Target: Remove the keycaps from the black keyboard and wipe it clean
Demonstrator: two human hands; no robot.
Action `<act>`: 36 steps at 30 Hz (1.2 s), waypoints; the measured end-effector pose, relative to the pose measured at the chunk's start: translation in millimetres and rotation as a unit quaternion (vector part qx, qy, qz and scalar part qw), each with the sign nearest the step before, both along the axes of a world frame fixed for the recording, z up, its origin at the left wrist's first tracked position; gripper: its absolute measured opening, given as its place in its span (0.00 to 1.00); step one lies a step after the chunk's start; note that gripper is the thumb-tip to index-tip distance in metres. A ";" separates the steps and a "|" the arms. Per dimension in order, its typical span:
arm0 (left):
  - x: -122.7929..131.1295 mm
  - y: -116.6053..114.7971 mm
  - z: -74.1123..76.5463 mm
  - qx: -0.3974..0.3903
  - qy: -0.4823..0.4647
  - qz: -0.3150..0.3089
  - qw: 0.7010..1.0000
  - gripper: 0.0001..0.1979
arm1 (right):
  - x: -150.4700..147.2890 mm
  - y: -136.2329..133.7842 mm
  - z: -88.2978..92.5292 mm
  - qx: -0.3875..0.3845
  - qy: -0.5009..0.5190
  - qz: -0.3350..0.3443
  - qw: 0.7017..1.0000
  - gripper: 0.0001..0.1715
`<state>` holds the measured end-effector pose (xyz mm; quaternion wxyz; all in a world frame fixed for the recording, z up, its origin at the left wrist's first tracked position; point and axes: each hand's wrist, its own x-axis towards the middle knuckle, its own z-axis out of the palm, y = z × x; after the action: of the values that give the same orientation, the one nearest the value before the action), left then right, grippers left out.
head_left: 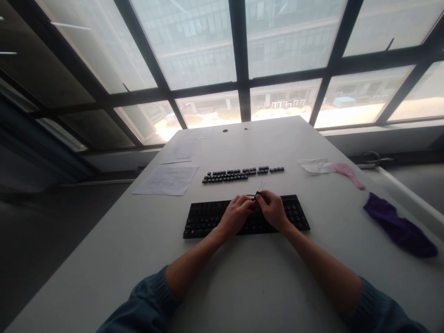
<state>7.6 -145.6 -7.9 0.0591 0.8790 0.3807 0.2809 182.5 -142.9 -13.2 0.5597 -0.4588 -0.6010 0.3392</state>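
Keyboard work fills the middle of the view: a black rectangular computer keyboard (208, 219) lies flat on the white worktop (243, 286), and both hands meet above its upper middle. The left hand (236, 215) is curled, fingertips pinched toward the right hand (274, 209), which is also closed around a small dark tool with thin wire prongs (258, 194); how much each hand grips of it is too small to tell. Beyond the keyboard sit rows of loose black keycaps (239, 175). Printed paper sheets (166, 179) lie to the left. To the right are a crumpled white cloth (315, 165), a pink plastic brush (348, 174) and, nearer the edge, a purple cloth (398, 226).
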 end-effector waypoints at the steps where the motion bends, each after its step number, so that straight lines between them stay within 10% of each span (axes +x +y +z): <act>1: -0.4 -0.1 0.1 -0.001 0.000 0.001 1.000 0.10 | -0.1 -0.4 0.1 0.004 -0.007 0.001 1.000 0.13; 14: -2.4 -1.2 6.3 -0.070 -0.131 0.034 0.988 0.07 | -0.7 -0.4 -2.1 0.060 -0.101 0.010 0.993 0.12; 22: -6.7 5.6 29.5 -0.077 -0.178 0.053 0.980 0.10 | 0.4 3.7 -3.5 -0.011 0.027 0.002 1.000 0.14; 28: -3.1 57.6 42.9 -0.037 -0.115 0.065 0.991 0.05 | -1.2 5.8 -5.6 -0.024 0.054 0.006 0.998 0.15; 36: 18.8 145.3 19.2 -0.009 0.060 0.091 0.994 0.06 | -1.2 7.8 -8.6 -0.025 0.048 0.001 0.999 0.14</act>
<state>26.4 -0.3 11.2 0.0177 0.8556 0.4643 0.2282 181.3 -135.0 -21.7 0.5760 -0.4548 -0.5652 0.3767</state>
